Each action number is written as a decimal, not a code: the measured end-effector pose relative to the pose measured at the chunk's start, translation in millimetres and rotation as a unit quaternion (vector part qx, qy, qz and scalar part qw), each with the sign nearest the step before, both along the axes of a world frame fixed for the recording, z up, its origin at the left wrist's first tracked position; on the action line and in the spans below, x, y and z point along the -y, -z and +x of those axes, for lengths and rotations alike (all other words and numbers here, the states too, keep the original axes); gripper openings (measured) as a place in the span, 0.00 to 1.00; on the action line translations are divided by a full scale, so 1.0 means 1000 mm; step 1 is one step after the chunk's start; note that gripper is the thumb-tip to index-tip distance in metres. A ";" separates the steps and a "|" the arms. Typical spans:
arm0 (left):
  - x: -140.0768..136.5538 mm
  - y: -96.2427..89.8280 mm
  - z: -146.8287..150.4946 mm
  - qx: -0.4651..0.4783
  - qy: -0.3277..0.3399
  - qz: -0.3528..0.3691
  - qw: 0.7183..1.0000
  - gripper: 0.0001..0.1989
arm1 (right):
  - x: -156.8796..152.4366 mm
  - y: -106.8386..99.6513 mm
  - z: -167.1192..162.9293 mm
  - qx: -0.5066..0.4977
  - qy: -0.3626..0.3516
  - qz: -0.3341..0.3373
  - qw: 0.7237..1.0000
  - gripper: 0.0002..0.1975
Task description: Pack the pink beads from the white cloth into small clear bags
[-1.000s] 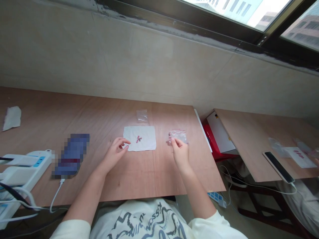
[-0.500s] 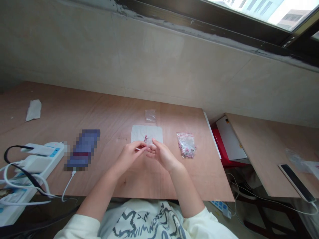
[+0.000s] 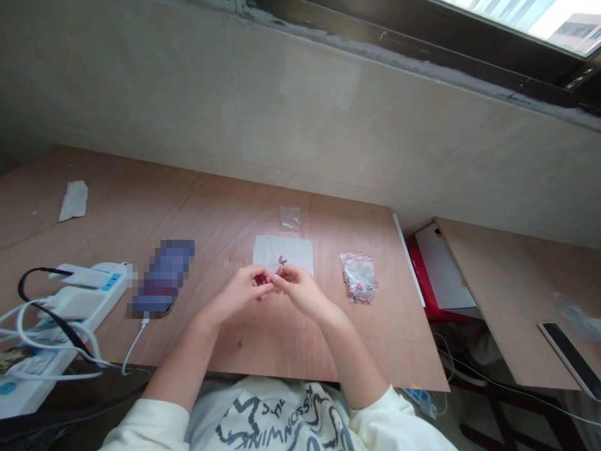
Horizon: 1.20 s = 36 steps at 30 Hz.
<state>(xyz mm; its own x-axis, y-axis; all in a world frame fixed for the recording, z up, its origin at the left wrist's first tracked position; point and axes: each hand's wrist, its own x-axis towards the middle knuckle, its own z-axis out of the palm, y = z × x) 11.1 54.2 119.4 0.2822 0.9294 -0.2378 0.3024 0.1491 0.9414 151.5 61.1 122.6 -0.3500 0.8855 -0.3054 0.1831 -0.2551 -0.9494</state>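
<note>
Over the near edge of a white sheet of paper or tissue (image 3: 263, 248), my left hand (image 3: 241, 289) and my right hand (image 3: 301, 289) meet, thumbs and forefingers pinched together. Whatever lies between the fingertips is too small and too covered to name. Just beyond the fingertips a little cluster of pink-red beads (image 3: 282, 260) shows against the sheet. To the right of my right hand lies a clear zip bag (image 3: 359, 275) with many small pinkish beads inside.
An empty-looking small clear bag (image 3: 290, 218) lies behind the sheet. Leftward are a charging phone (image 3: 164, 275), a white power strip (image 3: 113, 282) with tangled cables, and a torn paper scrap (image 3: 74, 200). A second table (image 3: 511, 282) bearing another phone (image 3: 570, 357) stands at the right.
My right hand has gone from loosely spread fingers to a pinch against my left fingertips. The whole view has shifted slightly, so the table things appear farther right.
</note>
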 end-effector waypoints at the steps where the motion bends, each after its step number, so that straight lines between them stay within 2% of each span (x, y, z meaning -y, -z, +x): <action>1: 0.000 0.000 -0.001 0.009 0.011 -0.014 1.000 0.08 | -0.001 0.000 0.001 -0.010 -0.005 -0.021 1.000 0.10; 6: -0.003 -0.005 -0.004 0.040 0.006 -0.029 0.999 0.07 | -0.006 0.000 0.005 -0.043 0.000 -0.078 0.996 0.10; 12: -0.003 -0.006 -0.001 0.003 0.006 0.027 1.000 0.09 | -0.007 -0.001 0.005 -0.039 0.054 -0.082 0.994 0.08; 15: -0.001 -0.006 0.001 -0.010 -0.005 0.031 0.999 0.09 | -0.007 -0.002 0.005 -0.017 0.070 -0.068 0.995 0.07; 19: 0.001 -0.007 0.001 0.029 0.013 -0.005 0.999 0.10 | -0.007 -0.007 0.007 -0.017 0.048 -0.053 0.997 0.08; 23: -0.001 -0.007 0.000 0.066 0.026 -0.019 0.997 0.12 | -0.009 -0.008 0.008 -0.063 0.013 -0.050 0.997 0.07; 31: -0.007 -0.003 0.001 0.035 -0.001 -0.001 0.999 0.09 | -0.011 0.003 0.000 -0.056 0.022 -0.063 0.996 0.07; 36: -0.010 0.000 -0.007 0.065 0.010 -0.038 0.997 0.10 | -0.015 0.000 0.000 -0.051 -0.010 -0.040 0.998 0.07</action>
<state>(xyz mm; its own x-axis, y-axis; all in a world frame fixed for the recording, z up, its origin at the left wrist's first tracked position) 3.9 64.1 119.6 0.3336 0.9037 -0.2683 0.1822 0.2174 0.9589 151.0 76.1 122.9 -0.4008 0.8518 -0.3375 0.0924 -0.3289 -0.9398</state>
